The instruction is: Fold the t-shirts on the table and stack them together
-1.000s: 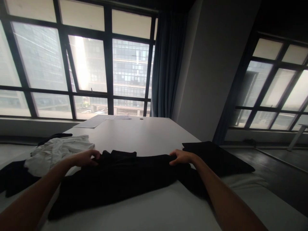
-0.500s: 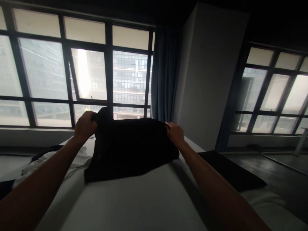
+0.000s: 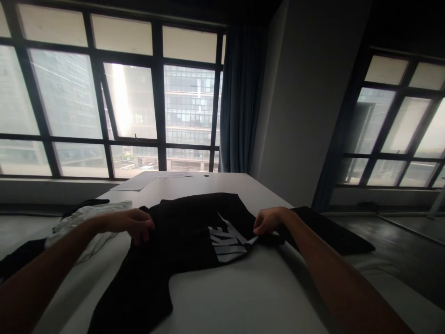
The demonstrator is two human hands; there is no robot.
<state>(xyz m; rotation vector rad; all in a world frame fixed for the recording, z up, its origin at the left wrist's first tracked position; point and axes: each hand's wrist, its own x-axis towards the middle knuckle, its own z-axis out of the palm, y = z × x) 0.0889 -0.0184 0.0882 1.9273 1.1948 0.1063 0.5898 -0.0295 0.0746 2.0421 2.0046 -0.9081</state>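
Observation:
A black garment (image 3: pixel 187 232) with large pale grey lettering and a swoosh print lies spread over the white table (image 3: pixel 222 301). Its exact kind cannot be made out. One dark part of it reaches down toward me at the left. At its left edge my left hand (image 3: pixel 137 226) is closed on the cloth, fingers curled downward. My right hand (image 3: pixel 271 219) pinches the right edge beside the print, where the fabric is pulled into a small fold.
White and dark cloths (image 3: pixel 83 220) are heaped at the left. Sheets of paper (image 3: pixel 134 183) lie on the table's far left. A flat black item (image 3: pixel 330 232) is at the right. Windows (image 3: pixel 130 102), a blue curtain (image 3: pixel 238 102) and a pillar (image 3: pixel 299 106) stand beyond.
Both hands have come down with the garment, from held up to lying on the table. The grey print now shows, and part of the cloth stretches toward me.

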